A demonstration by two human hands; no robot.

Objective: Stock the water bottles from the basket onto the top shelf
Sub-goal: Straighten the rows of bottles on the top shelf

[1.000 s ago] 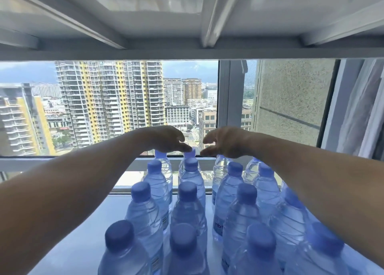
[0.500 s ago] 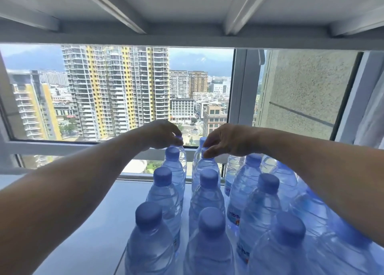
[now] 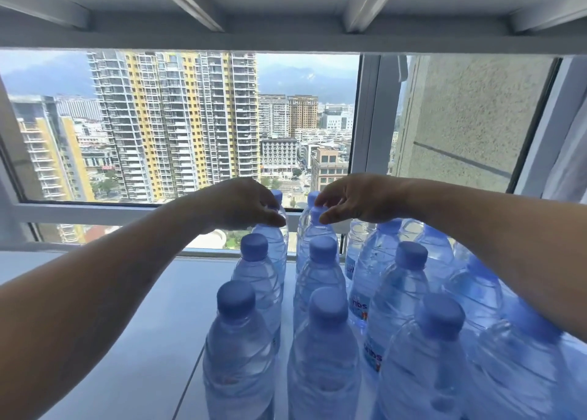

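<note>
- Reaching over the rows of water bottles (image 3: 320, 349) standing upright on the white shelf (image 3: 133, 340), near the window (image 3: 190, 127).
- Left hand (image 3: 241, 205) curled over the cap of a rear bottle (image 3: 270, 245), gripping it from above.
- Right hand (image 3: 355, 199) pinching the cap of the neighbouring rear bottle (image 3: 317, 232) between thumb and fingers.
- Both rear bottles upright, just beside each other.
</note>
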